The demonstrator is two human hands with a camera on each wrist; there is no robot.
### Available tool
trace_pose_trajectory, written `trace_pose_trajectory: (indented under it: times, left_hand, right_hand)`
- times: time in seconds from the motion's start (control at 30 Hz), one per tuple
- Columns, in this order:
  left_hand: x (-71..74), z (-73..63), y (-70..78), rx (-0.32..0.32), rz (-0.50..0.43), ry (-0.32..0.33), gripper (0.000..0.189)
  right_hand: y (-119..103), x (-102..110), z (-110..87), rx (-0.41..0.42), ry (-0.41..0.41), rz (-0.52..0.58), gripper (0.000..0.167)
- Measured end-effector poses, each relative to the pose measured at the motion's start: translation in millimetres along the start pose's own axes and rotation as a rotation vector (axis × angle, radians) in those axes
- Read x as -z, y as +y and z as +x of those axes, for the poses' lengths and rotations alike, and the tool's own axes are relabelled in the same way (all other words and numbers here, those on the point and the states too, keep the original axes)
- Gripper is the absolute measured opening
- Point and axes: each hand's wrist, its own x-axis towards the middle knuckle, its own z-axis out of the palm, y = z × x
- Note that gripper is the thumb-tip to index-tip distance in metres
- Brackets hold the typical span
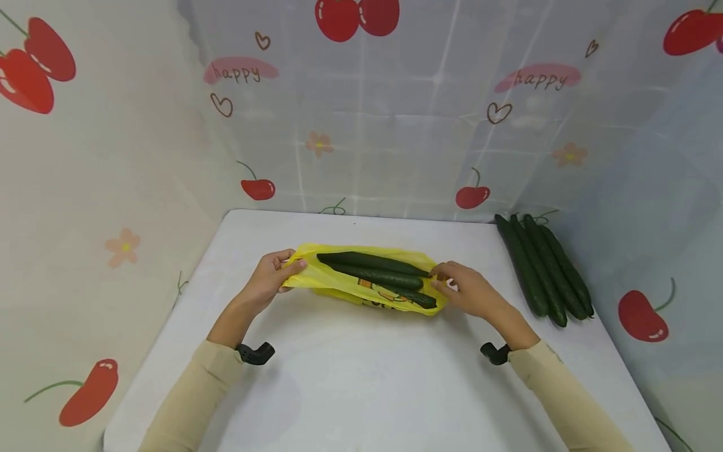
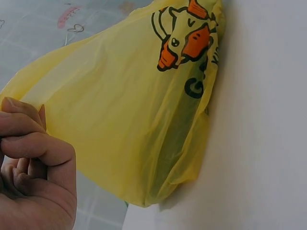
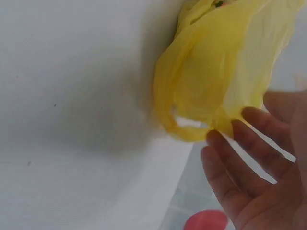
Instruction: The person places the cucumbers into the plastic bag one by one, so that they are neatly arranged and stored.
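Observation:
A yellow plastic bag (image 1: 339, 284) with a cartoon print lies across the middle of the table, its mouth spread upward. Three dark green cucumbers (image 1: 375, 276) show in the mouth, lying lengthwise; a dark shape shows through the bag's side in the left wrist view. My left hand (image 1: 271, 276) pinches the bag's left end between thumb and fingers. At the opposite end, my right hand (image 1: 465, 289) holds the bag's edge by the fingertips, close to the cucumber ends. In the right wrist view a looped handle (image 3: 184, 132) hangs by those fingers, which are fairly straight.
Several more cucumbers (image 1: 542, 270) lie side by side along the table's right edge. The white table (image 1: 361, 389) meets a patterned curtain (image 1: 395, 125) at the back, with similar cloth on both sides. Black bands with small mounts (image 1: 255, 353) sit on both wrists.

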Motion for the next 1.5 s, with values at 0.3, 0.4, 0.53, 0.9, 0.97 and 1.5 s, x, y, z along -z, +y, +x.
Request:
trace_pose_trajectory:
  times: [0.3,0.4,0.53,0.9,0.97,1.5]
  left_hand:
    - [-5.4,1.6,1.7,0.045,-0.029,-0.006,0.047]
    - [-5.6,2.4,0.5,0.042,-0.032,-0.012,0.048]
    - [-5.1,2.9,-1.4,0.038,-0.037,-0.015,0.047]
    - [-6.9,1.5,3.4,0.004,-0.110,-0.024,0.028]
    - [-8.2,0.9,6.6,-0.001,-0.142,-0.031,0.028]
    - [-26.6,-6.3,-2.4,0.013,0.300,0.083,0.050]
  right_hand:
    - [53,-6,4.0,-0.180,0.107,0.266,0.030]
    - [65,0,0.2,-0.234,0.144,0.234,0.033]
    - [78,13,-9.4,-0.299,0.207,0.223,0.038]
    - [112,41,-60.0,-0.438,0.422,0.077,0.050]
    - [118,42,-69.2,-0.482,0.426,0.026,0.052]
    - [118,22,-79.7,-0.646,0.296,-0.109,0.067]
